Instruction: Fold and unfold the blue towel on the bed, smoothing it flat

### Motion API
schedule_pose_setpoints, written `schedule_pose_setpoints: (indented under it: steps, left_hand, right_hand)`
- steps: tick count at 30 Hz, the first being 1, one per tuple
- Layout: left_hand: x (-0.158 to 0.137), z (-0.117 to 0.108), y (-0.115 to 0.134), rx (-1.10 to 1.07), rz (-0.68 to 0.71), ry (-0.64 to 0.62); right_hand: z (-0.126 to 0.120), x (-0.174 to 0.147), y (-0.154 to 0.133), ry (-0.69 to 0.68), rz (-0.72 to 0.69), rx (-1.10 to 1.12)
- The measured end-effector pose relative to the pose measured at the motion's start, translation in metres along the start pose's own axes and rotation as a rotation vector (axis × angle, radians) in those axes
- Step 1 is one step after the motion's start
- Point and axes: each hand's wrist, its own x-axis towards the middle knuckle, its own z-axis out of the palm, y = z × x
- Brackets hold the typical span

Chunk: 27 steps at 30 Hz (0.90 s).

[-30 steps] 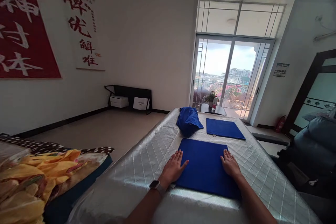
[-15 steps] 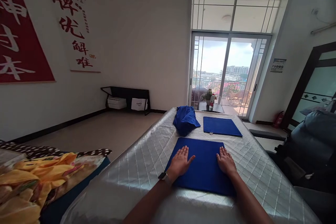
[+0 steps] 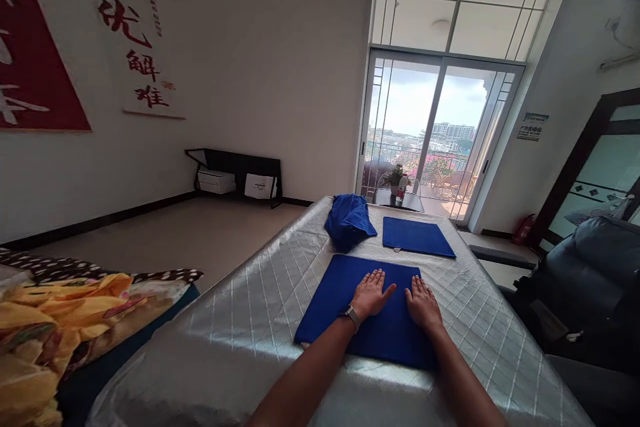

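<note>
A flat blue cloth rectangle [image 3: 333, 303], perhaps a folded towel, lies on the silver quilted table cover [image 3: 260, 293] in front of me. On its middle rests my left hand [image 3: 370, 292], palm down with fingers stretched out and a watch [image 3: 351, 315] at the wrist. My right hand [image 3: 424, 302] lies flat along the right edge of the same cloth, thumb toward the left hand. Neither hand grips anything. Beyond them are a crumpled blue cloth [image 3: 349, 221] and a second flat blue rectangle [image 3: 419, 236].
Yellow patterned bedding [image 3: 75, 320] is at the lower left. A dark bulky bag [image 3: 590, 280] stands to the right. Past the far end are a small table with a plant [image 3: 395, 177] and a bottle [image 3: 401, 189], before a sliding glass door [image 3: 400, 113].
My left hand has slid right across the cloth, closer to my right hand, which stays near the right edge. The camera view has tilted slightly.
</note>
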Motion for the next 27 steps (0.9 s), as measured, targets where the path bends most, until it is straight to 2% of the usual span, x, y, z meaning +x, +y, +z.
schedule_pose_setpoints:
  steps: [5,9,12,18,24,27]
  left_hand:
    - [-0.016,-0.025,-0.074,0.068,-0.165,0.036]
    - [-0.026,-0.037,-0.11,0.108,-0.246,0.033]
    - [-0.03,-0.038,-0.118,0.109,-0.257,0.047]
    - [-0.032,-0.038,-0.113,0.113,-0.256,0.08]
    - [-0.033,-0.041,-0.111,0.101,-0.252,0.088]
    - [-0.033,-0.041,-0.113,0.094,-0.253,0.087]
  right_hand:
    - [-0.001,-0.001,-0.001,0.002,0.006,0.03]
    - [0.0,-0.001,-0.001,0.005,0.01,0.021]
    - [0.0,-0.002,-0.002,0.006,0.009,-0.005]
    - [-0.006,0.003,-0.005,-0.027,0.022,-0.116]
    - [-0.028,0.029,-0.01,-0.022,-0.038,-0.097]
    - [-0.027,0.043,-0.008,-0.046,-0.025,-0.045]
